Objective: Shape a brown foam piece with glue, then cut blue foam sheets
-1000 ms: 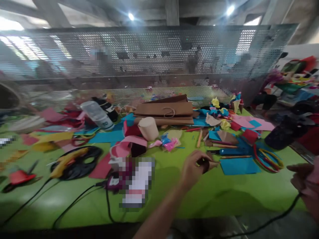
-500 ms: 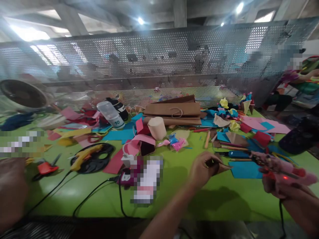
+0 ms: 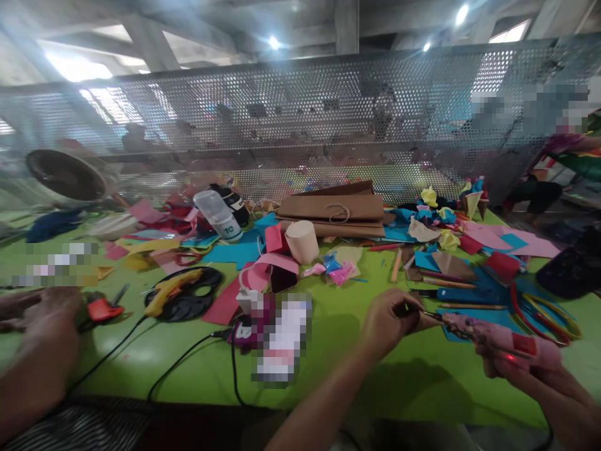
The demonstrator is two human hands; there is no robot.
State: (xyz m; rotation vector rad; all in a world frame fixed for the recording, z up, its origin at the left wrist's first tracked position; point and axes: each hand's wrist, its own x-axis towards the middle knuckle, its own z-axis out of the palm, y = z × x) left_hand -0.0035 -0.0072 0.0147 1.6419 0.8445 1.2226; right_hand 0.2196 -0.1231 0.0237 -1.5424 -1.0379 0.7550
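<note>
My left hand (image 3: 389, 321) hovers over the green table (image 3: 338, 369), pinched shut on a small brown paper piece (image 3: 426, 321). My right hand (image 3: 519, 369) is wrapped round a pink glue gun (image 3: 498, 336) with a red light on its body. The gun's nozzle points left and touches the brown piece at my left fingertips. Blue paper sheets (image 3: 469, 294) and pencils lie just behind both hands.
Another person's hand (image 3: 44, 313) rests at the left near a red tool (image 3: 104, 309). A yellow glue gun lies on a black plate (image 3: 183, 295). Brown paper bags (image 3: 335, 210), a paper cylinder (image 3: 302, 241), a white bottle (image 3: 218, 216), coloured scraps and cables cover the table. A perforated metal screen (image 3: 300, 119) stands behind.
My right hand came in from the right with the pink glue gun and brought its nozzle to the brown piece. Another person's arm has come into view at the left.
</note>
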